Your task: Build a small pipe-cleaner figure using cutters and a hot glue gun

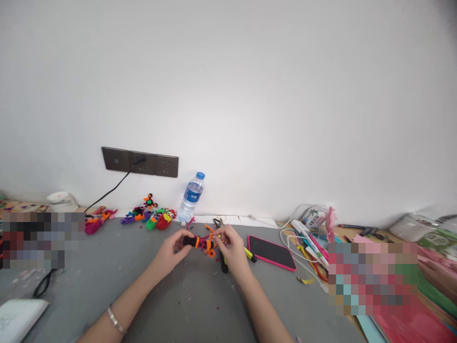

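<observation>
A small pipe-cleaner figure [203, 244] in black, orange and magenta is held between my hands above the grey mat [160, 290]. My left hand [173, 250] pinches its black end at the left. At the other end, the fingertips of my right hand [231, 244] close on an orange pipe-cleaner part of it. An orange curl hangs from the figure's underside. Pliers with black and yellow handles [251, 255] lie behind and under my right hand, which partly hides them. Their grey jaws show just beyond my fingers.
A water bottle [193, 195] leans at the wall. Several finished pipe-cleaner figures [162, 219] lie left of it. A pink-edged phone [272, 252] rests right of the pliers, near white cables [296, 255] and piled craft supplies. A white box [21, 319] sits front left.
</observation>
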Demonstrator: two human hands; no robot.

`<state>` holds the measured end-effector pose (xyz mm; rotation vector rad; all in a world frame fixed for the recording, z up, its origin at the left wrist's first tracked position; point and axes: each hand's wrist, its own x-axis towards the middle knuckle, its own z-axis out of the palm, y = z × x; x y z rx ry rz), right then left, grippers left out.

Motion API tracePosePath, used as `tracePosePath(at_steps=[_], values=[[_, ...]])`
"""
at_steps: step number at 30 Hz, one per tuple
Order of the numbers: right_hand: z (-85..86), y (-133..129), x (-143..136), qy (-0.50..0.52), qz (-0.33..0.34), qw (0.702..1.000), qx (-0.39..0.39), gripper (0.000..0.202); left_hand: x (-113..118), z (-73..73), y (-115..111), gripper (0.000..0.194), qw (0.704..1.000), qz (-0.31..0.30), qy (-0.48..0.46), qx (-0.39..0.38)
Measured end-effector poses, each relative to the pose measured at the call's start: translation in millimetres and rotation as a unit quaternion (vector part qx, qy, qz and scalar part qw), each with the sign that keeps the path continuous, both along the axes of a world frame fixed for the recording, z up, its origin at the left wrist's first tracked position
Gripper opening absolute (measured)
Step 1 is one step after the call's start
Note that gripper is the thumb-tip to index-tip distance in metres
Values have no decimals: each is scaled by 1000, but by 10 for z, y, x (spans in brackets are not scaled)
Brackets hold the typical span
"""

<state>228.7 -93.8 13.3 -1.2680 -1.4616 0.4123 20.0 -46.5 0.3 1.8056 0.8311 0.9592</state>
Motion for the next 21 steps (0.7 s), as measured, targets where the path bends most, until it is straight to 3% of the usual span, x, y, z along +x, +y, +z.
tracePosePath(at_steps=[7,21], values=[[2,55,86,192,-1,981,-8,28,0,-10,14,21,1000,10,9,-6],[-66,53,-3,175,42,981,-66,32,-1,7,3,20,999,14,31,22]])
